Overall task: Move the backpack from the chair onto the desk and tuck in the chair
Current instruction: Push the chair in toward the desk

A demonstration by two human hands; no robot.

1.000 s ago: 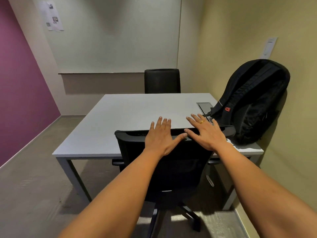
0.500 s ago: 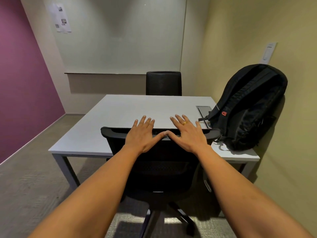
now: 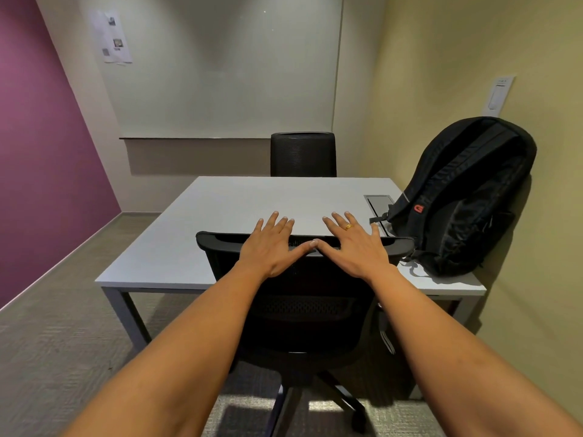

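Two flat, spread hands press the mesh chair top; rounded black backpack on smooth desk.

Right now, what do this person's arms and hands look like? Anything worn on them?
Both forearms are bare, with no sleeves, watch or gloves in view. The right hand wears a gold ring on one finger. The left hand has nothing on it that can be seen. The nails on both hands are short and unpainted.
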